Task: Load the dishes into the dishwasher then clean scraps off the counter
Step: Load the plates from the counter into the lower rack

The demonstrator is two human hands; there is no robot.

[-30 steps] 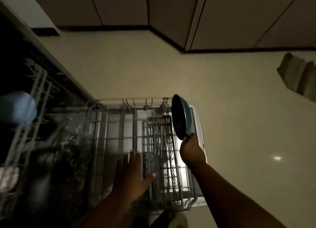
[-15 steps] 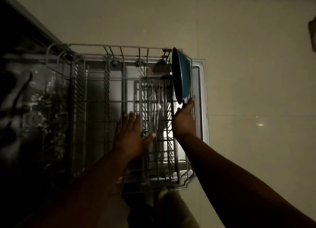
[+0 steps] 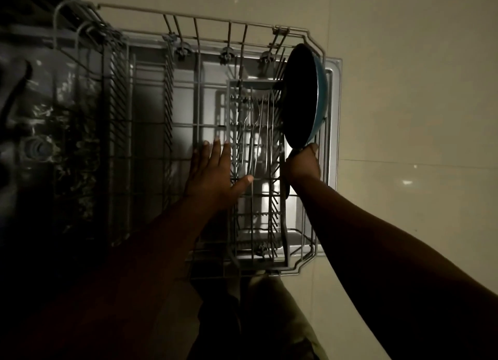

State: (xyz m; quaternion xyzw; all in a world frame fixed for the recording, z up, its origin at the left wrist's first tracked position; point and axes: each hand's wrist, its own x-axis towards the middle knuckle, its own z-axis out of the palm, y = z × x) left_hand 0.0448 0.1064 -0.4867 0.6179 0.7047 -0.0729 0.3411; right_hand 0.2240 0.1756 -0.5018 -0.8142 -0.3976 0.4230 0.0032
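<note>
My right hand (image 3: 301, 165) has its grip clamped on the handle of the blue pan (image 3: 303, 95), which stands on edge at the right side of the pulled-out dishwasher rack (image 3: 199, 133). My left hand (image 3: 213, 176) is flat, fingers apart, over the rack wires.

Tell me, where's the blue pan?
The pan stands on edge at the rack's right side, beside the cutlery basket, its handle gripped by the right hand.

Pretty dim shot overall, left side nearly black, brightest bits are the pale floor tiles (image 3: 404, 90) with a small glare spot, wide-angle bending the edges.
</note>
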